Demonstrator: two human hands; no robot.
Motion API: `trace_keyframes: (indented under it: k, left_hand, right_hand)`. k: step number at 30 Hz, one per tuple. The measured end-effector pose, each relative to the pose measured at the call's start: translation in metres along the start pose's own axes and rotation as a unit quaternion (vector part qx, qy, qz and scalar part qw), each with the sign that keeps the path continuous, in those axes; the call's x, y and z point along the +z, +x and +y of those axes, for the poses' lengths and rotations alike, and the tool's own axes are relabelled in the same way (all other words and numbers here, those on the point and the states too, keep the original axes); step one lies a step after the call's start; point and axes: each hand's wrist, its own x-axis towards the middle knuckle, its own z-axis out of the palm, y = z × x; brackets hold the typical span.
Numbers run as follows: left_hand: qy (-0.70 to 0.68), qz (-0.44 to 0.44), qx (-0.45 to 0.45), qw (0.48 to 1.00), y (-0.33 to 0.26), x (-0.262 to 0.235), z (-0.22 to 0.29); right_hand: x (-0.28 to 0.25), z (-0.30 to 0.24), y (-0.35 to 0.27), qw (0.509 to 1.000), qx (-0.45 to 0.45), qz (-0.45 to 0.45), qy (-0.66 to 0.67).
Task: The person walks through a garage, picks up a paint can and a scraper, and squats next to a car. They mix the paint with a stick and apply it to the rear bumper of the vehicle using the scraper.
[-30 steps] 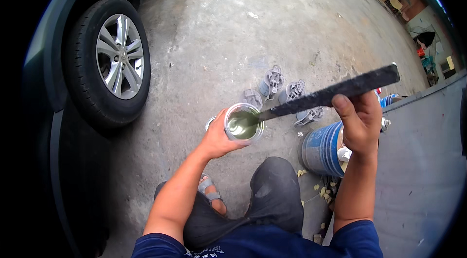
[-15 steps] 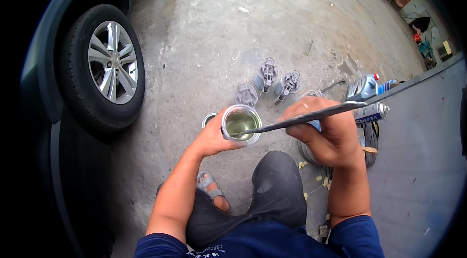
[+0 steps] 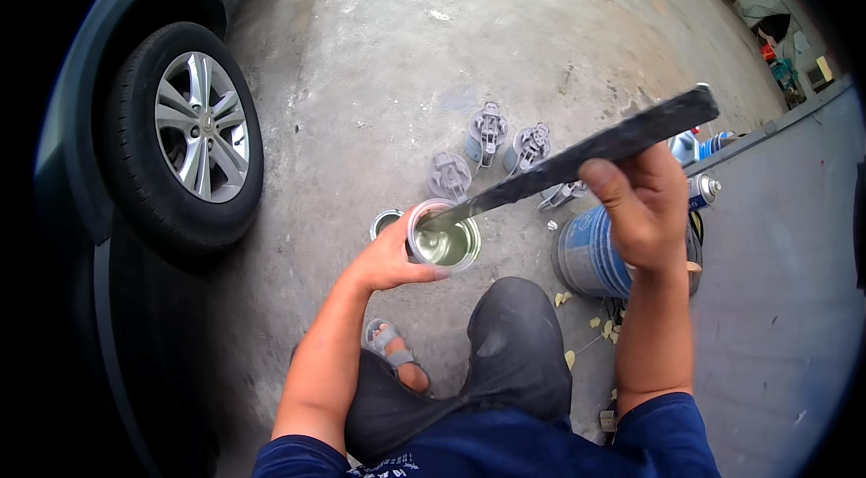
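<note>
My left hand [image 3: 390,254] is wrapped round a clear plastic cup [image 3: 473,254] that holds a pale green, shiny liquid. Between the thumb and fingers of my right hand [image 3: 642,207] is a long, dark, flat stirring stick [image 3: 586,146]. The stick slants down to the left, with its lower end inside the cup and in the liquid. Its broad upper end sticks out past my right hand. Just left of the cup, on the floor, an open can [image 3: 384,222] is partly hidden by my left hand.
Several grey spray guns with cups [image 3: 487,131] stand on the concrete beyond the cup. A blue bucket [image 3: 585,252] is under my right forearm, near an aerosol can [image 3: 704,191] and a grey panel [image 3: 776,271]. A car wheel [image 3: 194,135] is at the left.
My right hand has moved right and turned, so the stick's broad face now shows and its upper end is raised. The stick's lower end has shifted within the cup.
</note>
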Motion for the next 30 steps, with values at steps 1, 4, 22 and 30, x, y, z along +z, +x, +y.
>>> trace_keyframes:
  k: [1,4,22,30]
  left_hand:
    - [-0.005,0.01,0.003,1.0,0.001,0.003,0.001]
    - [0.016,0.044,0.017,0.999,-0.003,0.002,-0.002]
    - [0.179,0.284,0.213,0.918,-0.009,0.016,-0.017]
    - [0.151,0.354,0.193,0.903,-0.009,0.002,-0.005]
  right_hand:
    - [0.013,-0.007,0.005,0.993,-0.083,-0.071,-0.052]
    - [0.016,-0.008,-0.004,0.971,-0.162,-0.17,-0.04]
    - [0.039,0.008,0.009,0.997,-0.019,0.063,-0.032]
    - [0.041,0.035,0.009,0.957,0.114,0.194,0.184]
